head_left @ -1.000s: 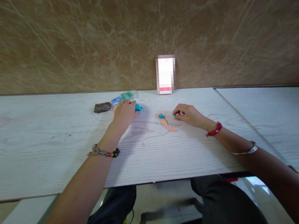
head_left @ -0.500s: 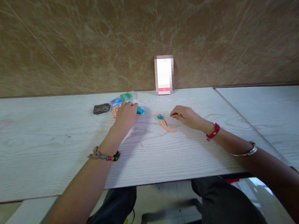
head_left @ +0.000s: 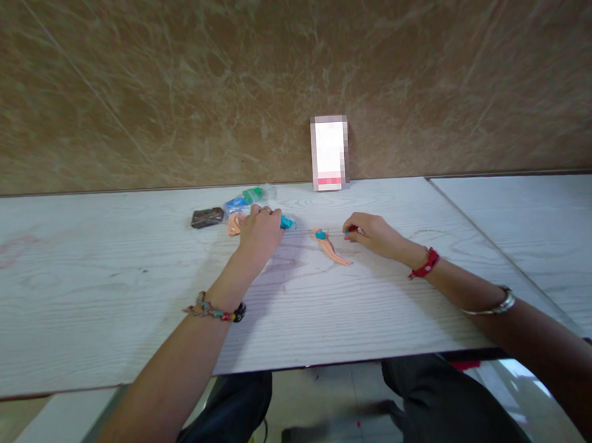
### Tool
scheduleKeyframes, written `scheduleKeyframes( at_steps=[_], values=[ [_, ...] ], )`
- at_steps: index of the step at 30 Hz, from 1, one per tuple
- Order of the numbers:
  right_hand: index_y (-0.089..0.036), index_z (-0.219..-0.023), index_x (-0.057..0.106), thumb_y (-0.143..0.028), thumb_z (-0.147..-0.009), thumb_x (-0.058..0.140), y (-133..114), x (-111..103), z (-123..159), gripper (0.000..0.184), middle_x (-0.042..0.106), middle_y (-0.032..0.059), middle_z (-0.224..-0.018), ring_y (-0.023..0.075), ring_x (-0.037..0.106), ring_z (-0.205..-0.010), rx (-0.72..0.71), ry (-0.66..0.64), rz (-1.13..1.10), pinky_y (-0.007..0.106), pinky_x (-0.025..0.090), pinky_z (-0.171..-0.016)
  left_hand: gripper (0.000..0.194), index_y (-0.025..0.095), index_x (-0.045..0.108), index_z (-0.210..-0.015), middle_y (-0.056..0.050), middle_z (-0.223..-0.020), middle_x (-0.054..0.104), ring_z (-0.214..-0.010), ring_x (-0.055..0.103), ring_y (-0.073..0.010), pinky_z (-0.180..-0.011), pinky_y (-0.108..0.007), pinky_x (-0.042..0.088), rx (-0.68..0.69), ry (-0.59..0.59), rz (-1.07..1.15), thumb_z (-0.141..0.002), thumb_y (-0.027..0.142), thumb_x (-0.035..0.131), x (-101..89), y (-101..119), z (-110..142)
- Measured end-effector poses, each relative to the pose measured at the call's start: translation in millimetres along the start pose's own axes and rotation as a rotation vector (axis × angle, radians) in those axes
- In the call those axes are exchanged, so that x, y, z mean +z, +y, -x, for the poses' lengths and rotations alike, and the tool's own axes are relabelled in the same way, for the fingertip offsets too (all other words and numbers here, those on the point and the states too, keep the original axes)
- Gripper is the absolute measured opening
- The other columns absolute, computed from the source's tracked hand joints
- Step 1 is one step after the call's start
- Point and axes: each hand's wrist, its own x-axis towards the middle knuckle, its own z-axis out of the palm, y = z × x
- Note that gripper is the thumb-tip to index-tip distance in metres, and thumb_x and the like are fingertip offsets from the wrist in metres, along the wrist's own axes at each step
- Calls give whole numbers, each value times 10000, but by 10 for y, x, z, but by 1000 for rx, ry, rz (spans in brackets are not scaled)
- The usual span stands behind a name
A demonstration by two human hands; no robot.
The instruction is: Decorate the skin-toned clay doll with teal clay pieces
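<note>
My left hand [head_left: 261, 231] is closed, fingers curled down on a packet of turquoise clay [head_left: 288, 222] whose end sticks out to the right; the rest is under the hand. Pinched in the fingertips of my right hand [head_left: 368, 229] is a small bit of turquoise clay [head_left: 347, 232]. Between the hands lies a long, curved peach clay piece [head_left: 335, 252], tapering toward me, with a turquoise clay patch [head_left: 320, 235] near its wider far end. My right fingertips are a short way to the right of it, not touching.
Left of my left hand lie a peach clay lump [head_left: 233, 225], a blue clay packet [head_left: 235, 203], a green clay packet [head_left: 253, 194] and a dark brown clay block [head_left: 207, 217]. A blurred-out phone-like screen [head_left: 329, 152] leans on the marbled wall [head_left: 170, 89] behind the white wood-grain table [head_left: 301, 314].
The whole view has shifted slightly, so everything sits a little lower and to the right. Both hands keep nearly the same places and grips; the right fingers have shifted slightly around the turquoise bit.
</note>
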Motion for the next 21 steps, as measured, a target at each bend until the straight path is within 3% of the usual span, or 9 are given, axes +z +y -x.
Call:
scheduleKeyframes(
  at_steps=[5,9,15,18,21],
  values=[
    [-144,-849,652,-93,-832,459,9,23,-9,201,667,92,-865,170,602,-798,2,-35,71,292,453,-729,320,79,570,-1123,-170,-1138,594,-1087,473,-306,-892,-398,406,60,7,0,-837,181,470,-6,55,26],
    [-143,-971,646,-60,-780,523,-11,41,1,241,674,82,-898,164,610,-799,48,-30,72,280,456,-729,342,90,555,-1156,-161,-1239,540,-1135,444,-289,-935,-384,391,93,56,-6,-831,154,467,-9,125,68],
    [-148,-802,672,-131,-763,604,-24,39,2,80,664,57,-783,147,586,-714,48,-36,56,253,424,-658,347,80,546,-1169,-167,-1217,546,-1144,442,-289,-921,-367,405,121,44,4,-840,160,472,0,183,94],
    [-148,-817,677,-121,-795,553,-15,43,5,129,676,68,-821,144,586,-737,52,-24,33,254,416,-677,337,86,549,-1159,-162,-1184,567,-1117,463,-285,-922,-364,399,98,46,-7,-839,179,492,-13,166,94],
    [-152,-837,665,-109,-737,610,-22,29,6,122,674,39,-786,121,561,-670,123,31,-16,239,399,-630,366,77,537,-1163,-174,-1102,604,-1084,488,-313,-887,-396,408,16,28,-35,-832,234,520,-26,83,76]
  ],
)
